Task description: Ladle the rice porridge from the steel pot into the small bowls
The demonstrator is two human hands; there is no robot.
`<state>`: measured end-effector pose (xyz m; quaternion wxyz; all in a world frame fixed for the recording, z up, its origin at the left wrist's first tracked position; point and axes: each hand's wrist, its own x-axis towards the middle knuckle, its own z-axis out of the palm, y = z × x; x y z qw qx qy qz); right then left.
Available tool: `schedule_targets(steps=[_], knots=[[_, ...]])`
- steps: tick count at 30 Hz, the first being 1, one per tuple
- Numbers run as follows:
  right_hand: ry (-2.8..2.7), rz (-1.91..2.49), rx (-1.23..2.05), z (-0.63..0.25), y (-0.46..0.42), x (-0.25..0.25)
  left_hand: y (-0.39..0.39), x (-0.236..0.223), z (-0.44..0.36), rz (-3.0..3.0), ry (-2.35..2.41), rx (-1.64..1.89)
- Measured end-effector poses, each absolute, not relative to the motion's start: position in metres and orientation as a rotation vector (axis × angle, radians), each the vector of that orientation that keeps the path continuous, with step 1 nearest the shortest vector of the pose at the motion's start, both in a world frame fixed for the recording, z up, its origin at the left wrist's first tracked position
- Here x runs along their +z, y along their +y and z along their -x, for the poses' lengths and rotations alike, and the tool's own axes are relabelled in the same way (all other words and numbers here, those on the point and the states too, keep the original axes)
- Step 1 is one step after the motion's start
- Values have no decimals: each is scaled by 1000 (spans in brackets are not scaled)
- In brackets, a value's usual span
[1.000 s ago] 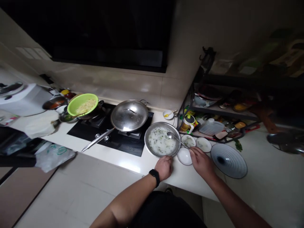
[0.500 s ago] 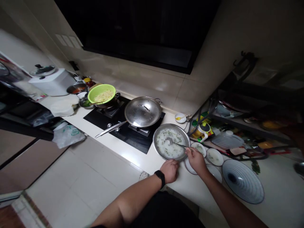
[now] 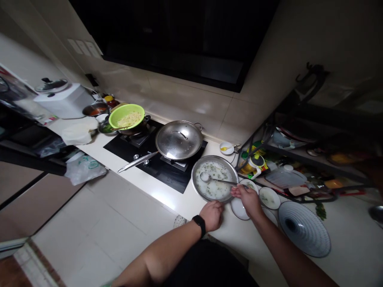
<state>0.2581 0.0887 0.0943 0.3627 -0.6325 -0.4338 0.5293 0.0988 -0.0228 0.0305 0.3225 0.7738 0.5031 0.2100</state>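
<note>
A wide steel bowl [image 3: 195,187] of milky soup with green bits stands on the counter, right of the stove. My left hand [image 3: 212,216], a dark band on its wrist, is closed at the near rim of this bowl, fingers curled. Gripped by its handle in my right hand [image 3: 245,198] is a ladle [image 3: 220,181], its head in the soup toward the left side. Beside and under my right hand sit small bowls: one white bowl [image 3: 239,209] nearest me, another [image 3: 250,184] behind with soup, and a third [image 3: 269,198] to the right, also with soup.
A lidded wok [image 3: 179,139] rests on the stove, its handle [image 3: 137,162] jutting toward me. A green basin [image 3: 140,109] of pale shreds is left of it. A large striped bowl [image 3: 311,231] stands at right, near a crowded dark rack [image 3: 299,153].
The ladle's head has shifted left within the soup, and my right hand has moved slightly left with it. My left hand stays at the bowl's near rim.
</note>
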Motion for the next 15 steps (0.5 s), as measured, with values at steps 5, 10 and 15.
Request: schedule_targets(steps=[5, 10, 15], knots=[[-1107, 1639, 1326, -267, 84, 104, -23, 36, -96, -2081, 1323, 542], [-1019, 1641, 1264, -285, 73, 118, -22, 38, -92, -2093, 1298, 536], [-879, 1702, 1175, -322, 55, 136, -20, 34, -90, -2122, 1266, 552]])
